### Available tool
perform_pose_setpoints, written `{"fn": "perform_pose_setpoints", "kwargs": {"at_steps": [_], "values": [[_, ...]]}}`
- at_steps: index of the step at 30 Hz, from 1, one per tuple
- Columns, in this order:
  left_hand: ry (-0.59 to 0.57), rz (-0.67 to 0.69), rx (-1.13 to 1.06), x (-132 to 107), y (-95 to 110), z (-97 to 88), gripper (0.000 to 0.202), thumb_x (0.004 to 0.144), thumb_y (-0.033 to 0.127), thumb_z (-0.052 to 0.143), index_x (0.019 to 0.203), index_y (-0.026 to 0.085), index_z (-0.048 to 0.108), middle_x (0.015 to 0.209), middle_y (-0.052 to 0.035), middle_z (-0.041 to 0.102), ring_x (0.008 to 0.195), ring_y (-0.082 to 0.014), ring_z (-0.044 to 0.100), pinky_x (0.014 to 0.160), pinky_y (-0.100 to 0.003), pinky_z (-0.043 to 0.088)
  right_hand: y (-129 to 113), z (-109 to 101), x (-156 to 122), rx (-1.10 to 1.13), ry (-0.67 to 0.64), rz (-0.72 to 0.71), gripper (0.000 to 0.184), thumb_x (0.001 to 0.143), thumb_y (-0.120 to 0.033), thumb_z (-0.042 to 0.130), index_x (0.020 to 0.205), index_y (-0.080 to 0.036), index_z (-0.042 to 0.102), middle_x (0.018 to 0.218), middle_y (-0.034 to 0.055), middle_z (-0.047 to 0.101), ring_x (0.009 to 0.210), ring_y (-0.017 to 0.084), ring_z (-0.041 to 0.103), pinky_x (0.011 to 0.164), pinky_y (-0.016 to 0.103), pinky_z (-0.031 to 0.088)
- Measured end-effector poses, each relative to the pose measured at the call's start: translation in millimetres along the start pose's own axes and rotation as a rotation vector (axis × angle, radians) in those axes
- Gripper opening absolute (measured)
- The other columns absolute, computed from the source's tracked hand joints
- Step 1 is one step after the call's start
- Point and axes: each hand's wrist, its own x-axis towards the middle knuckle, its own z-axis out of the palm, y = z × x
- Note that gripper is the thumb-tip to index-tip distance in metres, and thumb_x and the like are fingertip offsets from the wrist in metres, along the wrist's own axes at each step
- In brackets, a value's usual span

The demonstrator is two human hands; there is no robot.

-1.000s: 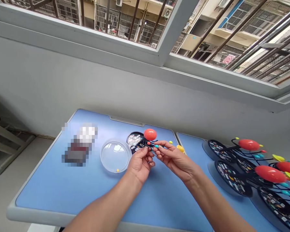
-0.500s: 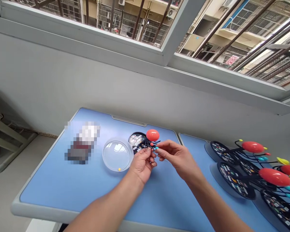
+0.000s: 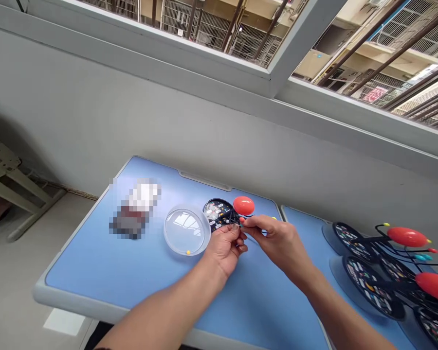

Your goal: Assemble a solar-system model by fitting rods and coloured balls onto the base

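A solar system model with a large glossy red ball (image 3: 244, 205), thin black arms and a printed black disc base (image 3: 217, 212) is between my hands on the blue desk. My left hand (image 3: 226, 248) is closed at the near side of the model, thumb and fingers pinching its thin arms. From the right, my right hand (image 3: 277, 238) pinches at the arm ends, its fingertips against a small red bead (image 3: 242, 220). A bit of teal shows under those fingertips, mostly covered. A yellow bead (image 3: 274, 218) peeks out behind my right hand.
Left of the model sits a clear round plastic dish (image 3: 187, 231) with a small yellow bead (image 3: 188, 252) in it. A blurred-out object (image 3: 136, 209) lies farther left. Several similar models (image 3: 407, 236) stand on the adjoining desk at right. Wall and barred window rise behind.
The view has shifted, so the desk sits farther right in the picture. My right fingertips have moved from the teal bead closer to the small red one. My left hand keeps its pinch.
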Motion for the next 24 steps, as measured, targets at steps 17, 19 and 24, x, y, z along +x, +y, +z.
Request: {"fn": "perform_pose_setpoints", "kwargs": {"at_steps": [17,19,24], "values": [[-0.008,-0.02,-0.098,1,-4,12.0,0.017,0.056,0.009,0.067,0.059,0.011,0.051,0.049,0.0003,0.048,0.043,-0.0047,0.037,0.044,-0.018,0.027,17,-4,-1,0.319,-0.09,0.316,0.017,0.07,-0.037,0.06,0.067,-0.02,0.063,0.07,0.0026,0.067,0.065,0.017,0.061,0.061,0.027,0.048],[0.002,-0.025,-0.096,1,-5,11.4,0.017,0.057,0.011,0.07,0.059,0.011,0.052,0.049,0.0,0.048,0.043,-0.0049,0.037,0.044,-0.018,0.027,19,-6,-2,0.445,-0.132,0.417,0.021,0.066,-0.04,0.064,0.071,-0.02,0.065,0.075,0.0044,0.069,0.072,0.021,0.063,0.068,0.031,0.049],[0.025,-0.023,-0.091,3,-7,10.2,0.014,0.062,0.012,0.068,0.061,0.009,0.054,0.05,-0.0011,0.05,0.042,-0.0052,0.039,0.043,-0.019,0.028,13,-12,2,0.647,-0.17,0.554,0.03,0.059,-0.045,0.07,0.072,-0.018,0.066,0.075,0.0058,0.069,0.073,0.021,0.063,0.069,0.034,0.051]]}}
